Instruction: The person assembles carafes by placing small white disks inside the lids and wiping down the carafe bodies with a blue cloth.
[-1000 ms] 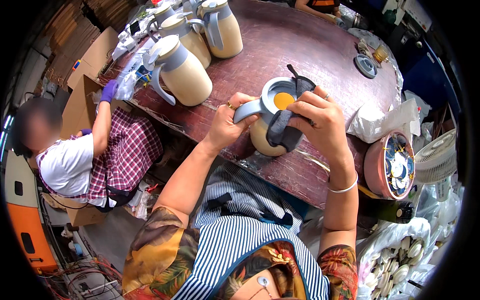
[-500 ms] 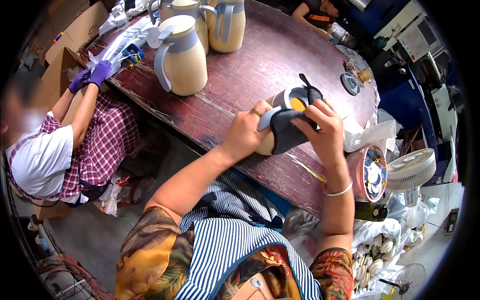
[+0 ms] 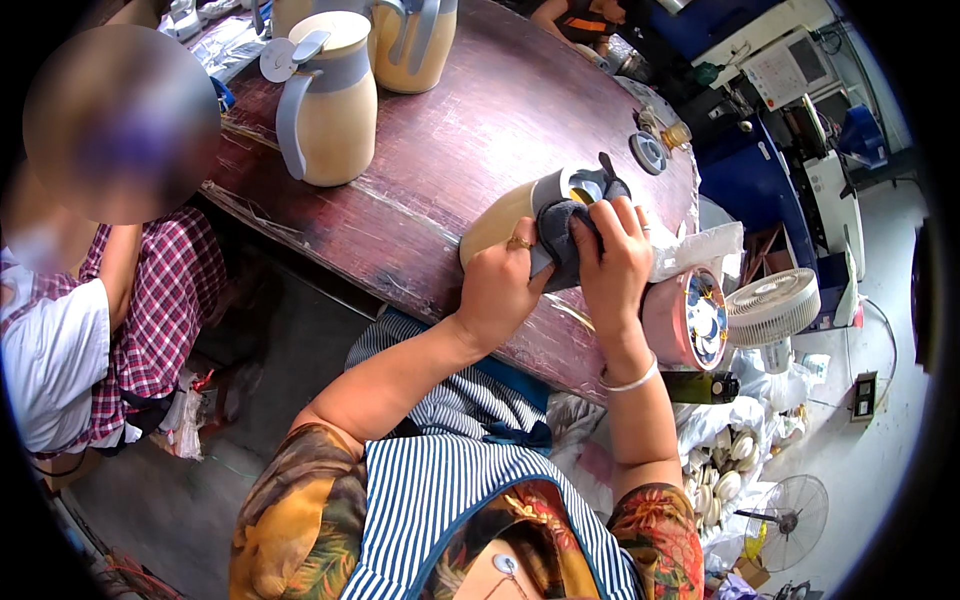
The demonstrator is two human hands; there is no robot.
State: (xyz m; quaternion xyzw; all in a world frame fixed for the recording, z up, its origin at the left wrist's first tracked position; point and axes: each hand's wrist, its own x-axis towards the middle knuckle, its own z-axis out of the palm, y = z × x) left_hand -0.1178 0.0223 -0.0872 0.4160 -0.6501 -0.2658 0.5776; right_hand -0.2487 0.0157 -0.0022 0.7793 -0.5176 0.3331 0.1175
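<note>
A cream jug with a grey collar point(image 3: 490, 222) lies tilted over the near part of the table, its open mouth toward the right. My left hand point(image 3: 498, 290) is closed at its handle side, thumb and fingers wrapped round the handle, which is mostly hidden. A dark grey cloth point(image 3: 560, 232) is bunched over the collar and mouth. My right hand point(image 3: 615, 262) pinches this cloth against the rim, fingertips at the opening. Something yellow shows inside the mouth.
A lidded cream jug point(image 3: 338, 125) stands upright at the left of the wooden table point(image 3: 520, 110), with more jugs behind it. At right are a grey ring-shaped part point(image 3: 648, 153), a pink tub point(image 3: 672, 322) of small parts and a white fan point(image 3: 775, 305). A co-worker in a checked apron point(image 3: 175, 290) sits left.
The jug has tilted further over, showing more of its body to the left. The cloth is now bunched tighter around the rim. The view has shifted, and the co-worker leans closer.
</note>
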